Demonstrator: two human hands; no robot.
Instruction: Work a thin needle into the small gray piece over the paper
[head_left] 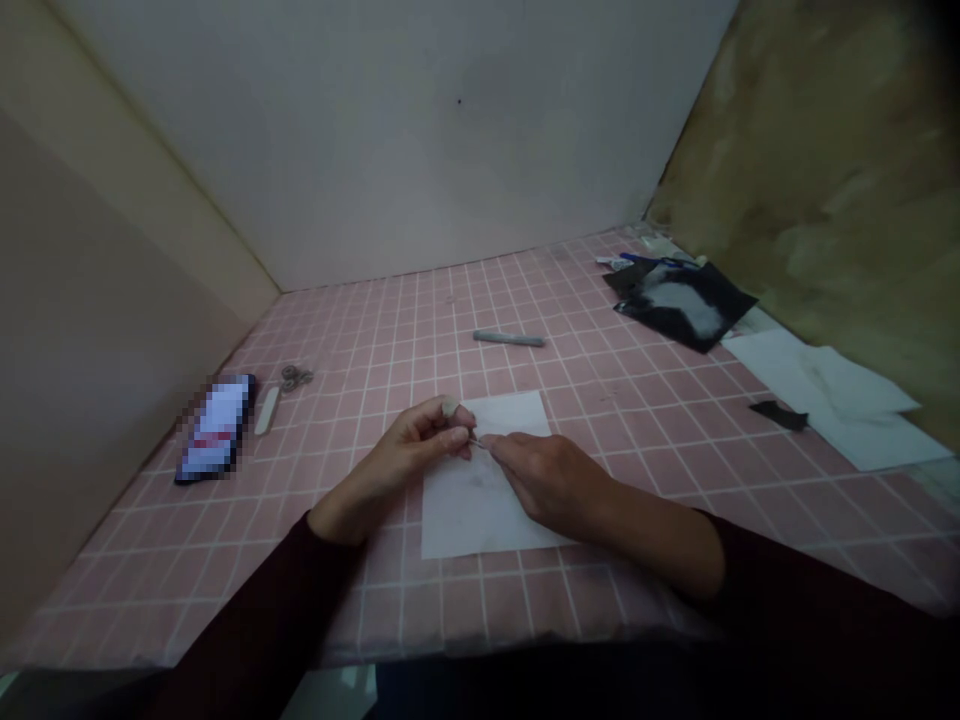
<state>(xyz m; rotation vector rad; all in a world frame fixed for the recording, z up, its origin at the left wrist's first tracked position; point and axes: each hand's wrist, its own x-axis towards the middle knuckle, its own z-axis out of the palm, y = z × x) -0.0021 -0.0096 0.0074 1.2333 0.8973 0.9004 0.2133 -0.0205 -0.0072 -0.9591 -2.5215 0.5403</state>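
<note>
My left hand (pixel 424 438) is closed in a pinch above a white sheet of paper (pixel 465 525). A small dark item shows at its fingertips, too small to name, and a pale wrap or cap covers one finger. Facing it from the right, my right hand (pixel 551 475) grips a thin, light-coloured stick-like tool (pixel 477 442). The tool's tip meets the small item between the two hands. Faint grey smudges mark the paper below them. Most of the tool is hidden inside my right fingers.
A grey rod (pixel 508 339) lies beyond the paper on the pink checked tablecloth (pixel 360 350). To the left are a phone (pixel 217 430), a white strip (pixel 267 410) and small metallic rings (pixel 295 377). Black sheets (pixel 701 310), white papers (pixel 847 400) and a dark scrap (pixel 780 414) lie right.
</note>
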